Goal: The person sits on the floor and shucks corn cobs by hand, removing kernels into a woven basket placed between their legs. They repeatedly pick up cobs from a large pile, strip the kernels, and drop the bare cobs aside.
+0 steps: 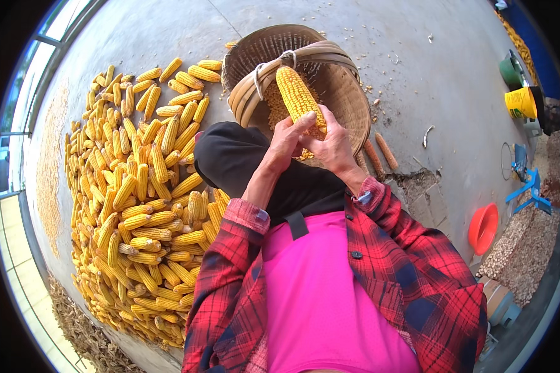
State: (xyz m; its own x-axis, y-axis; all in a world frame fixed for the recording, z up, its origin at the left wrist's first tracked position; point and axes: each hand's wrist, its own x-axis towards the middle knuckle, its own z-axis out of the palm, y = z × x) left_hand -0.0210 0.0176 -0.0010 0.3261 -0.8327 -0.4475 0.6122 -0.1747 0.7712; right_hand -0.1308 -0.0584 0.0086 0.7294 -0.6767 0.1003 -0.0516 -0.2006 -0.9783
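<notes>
A yellow ear of corn (296,93) is held between my two hands, its far end pointing away over a round woven bamboo basket (350,109). My left hand (287,140) grips the near part of the ear from the left, the thumb lying along it. From the right, my right hand (329,142) closes around the same near end. Loose corn kernels (275,102) lie inside the basket. Behind it is a second, deeper wicker basket (261,44); a thick bent bamboo strip tied with white cord crosses between them.
A large heap of corn ears (140,224) covers the floor at left. Bare cobs (386,151) lie right of the basket by broken concrete (422,191). Farther right are a red basin (483,228), a yellow bucket (521,103) and a blue stand (534,193). Kernels are scattered on the floor.
</notes>
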